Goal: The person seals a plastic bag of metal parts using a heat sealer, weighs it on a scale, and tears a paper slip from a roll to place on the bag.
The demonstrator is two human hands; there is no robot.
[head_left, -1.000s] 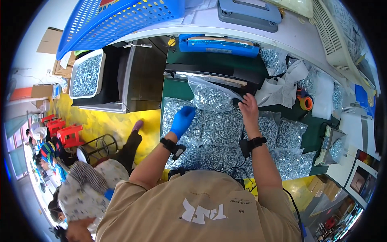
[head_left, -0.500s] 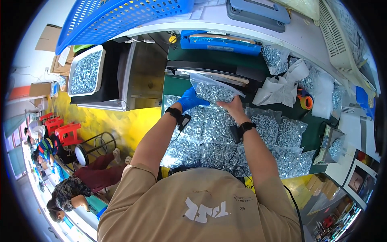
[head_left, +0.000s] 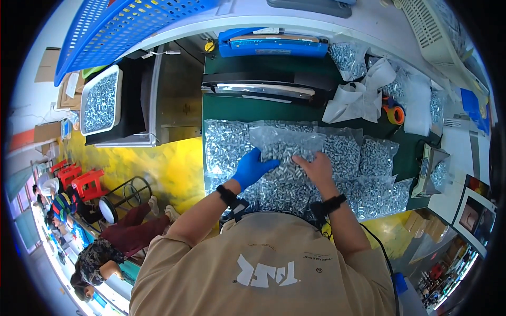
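Observation:
A clear plastic bag of small silvery metal cylinders (head_left: 290, 143) is held between my two hands, over other filled bags. My left hand (head_left: 253, 169), in a blue glove, grips its left side, thumb pointing inward. My bare right hand (head_left: 318, 169) holds the right side, thumb and fingers pressed on the plastic. Rows of similar filled bags (head_left: 227, 145) lie beneath and around it on the green tabletop (head_left: 221, 109). Beyond them stands a long black device with a metal strip, like a bag sealer (head_left: 263, 89).
A blue long device (head_left: 274, 46) stands at the back. Crumpled white sheets (head_left: 358, 102), an orange tape roll (head_left: 394, 113) and a scale (head_left: 426, 168) are on the right. A white tray of metal parts (head_left: 100, 100) sits left. A blue basket (head_left: 132, 31) overhangs the far left.
Both hands have brought the held bag back from the black sealer toward my body, over the rows of filled bags. The view has shifted slightly.

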